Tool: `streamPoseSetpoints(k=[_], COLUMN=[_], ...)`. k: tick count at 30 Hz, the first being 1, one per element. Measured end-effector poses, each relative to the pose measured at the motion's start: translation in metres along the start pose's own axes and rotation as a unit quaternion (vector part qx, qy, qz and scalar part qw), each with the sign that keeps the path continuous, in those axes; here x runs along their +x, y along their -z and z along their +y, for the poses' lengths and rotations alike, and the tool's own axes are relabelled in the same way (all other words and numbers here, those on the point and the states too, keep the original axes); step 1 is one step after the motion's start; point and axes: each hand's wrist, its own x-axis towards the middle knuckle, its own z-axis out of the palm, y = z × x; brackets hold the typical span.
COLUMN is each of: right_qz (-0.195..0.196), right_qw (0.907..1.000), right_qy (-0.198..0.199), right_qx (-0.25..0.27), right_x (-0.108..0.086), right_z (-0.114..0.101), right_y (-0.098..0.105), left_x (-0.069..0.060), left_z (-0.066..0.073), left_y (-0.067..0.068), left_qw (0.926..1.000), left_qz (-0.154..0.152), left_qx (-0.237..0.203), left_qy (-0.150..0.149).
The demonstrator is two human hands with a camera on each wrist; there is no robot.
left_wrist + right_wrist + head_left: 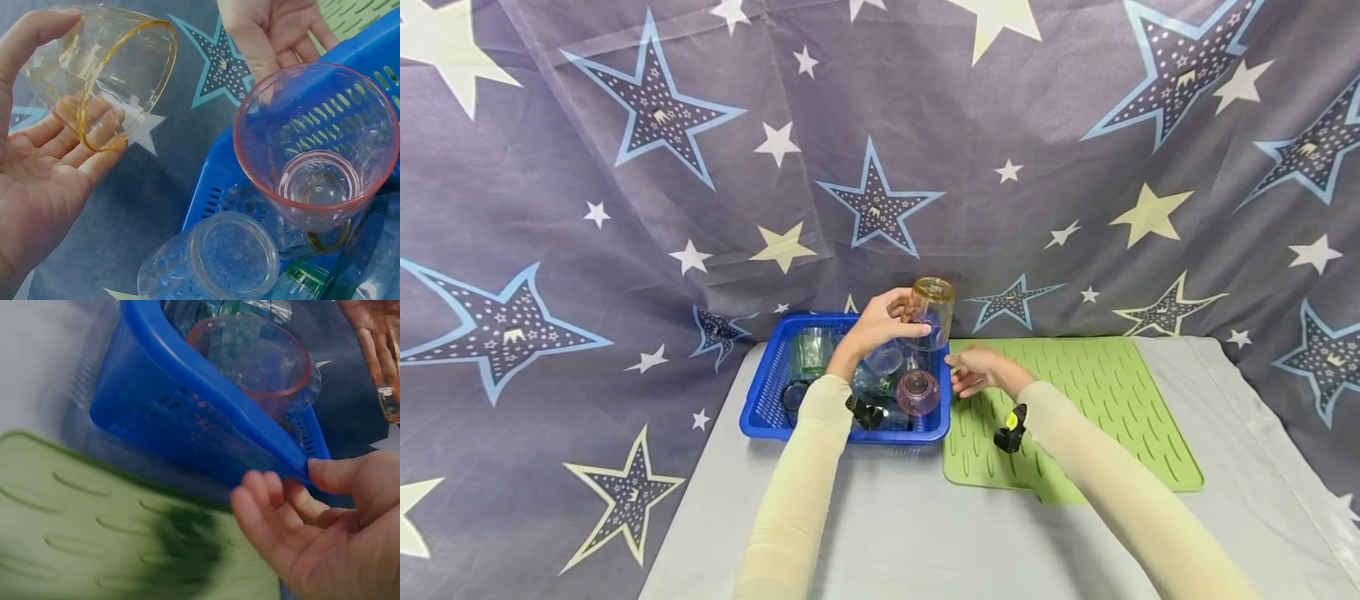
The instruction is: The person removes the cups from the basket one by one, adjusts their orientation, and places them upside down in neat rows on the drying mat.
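My left hand (874, 325) grips a yellow-tinted drinking glass (934, 310) above the back right corner of a blue plastic basket (842, 437). In the left wrist view, thumb and fingers lie around the sides of the glass, whose amber rim (170, 56) faces away from the palm. Just outside the basket's right wall is my right hand (981, 369), fingers loosely bent, holding nothing. Its thumb (334, 475) is at the basket's rim, though contact is hard to tell. Inside the basket, a pink-rimmed glass (319, 134) stands near a clear glass (234, 256).
A green ridged drying mat (1075, 408) lies right of the basket on the white-covered table (895, 533). Other glassware, including a greenish glass (815, 350), crowds the basket. Behind the table hangs a grey star-patterned cloth (1030, 217).
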Motion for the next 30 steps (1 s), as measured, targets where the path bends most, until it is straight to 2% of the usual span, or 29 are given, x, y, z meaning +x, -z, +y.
streamPoseSetpoints(k=[5, 10, 16, 22, 30], right_qz=[0.034, 0.047, 0.081, 0.100, 0.098], right_qw=[0.9991, 0.9967, 0.9878, 0.9715, 0.9371], right_qy=[0.021, 0.066, 0.133, 0.204, 0.292], right_qx=[-0.014, -0.007, -0.011, -0.067, -0.164], right_x=[-0.015, -0.030, -0.047, -0.060, -0.068], right_z=[-0.015, -0.041, -0.068, -0.082, -0.084], right_y=[0.020, 0.040, 0.046, 0.037, 0.026], left_x=[0.001, 0.002, 0.003, 0.005, 0.006], left_z=[-0.001, -0.002, -0.003, 0.000, 0.002], left_y=[-0.002, -0.004, -0.010, -0.020, -0.030], left_qw=[0.9998, 0.9981, 0.9972, 0.9948, 0.9894], left_qz=[0.003, -0.003, -0.012, -0.012, -0.006], left_qx=[0.020, 0.060, 0.074, 0.099, 0.140], left_qy=[0.006, 0.012, 0.002, -0.022, -0.039])
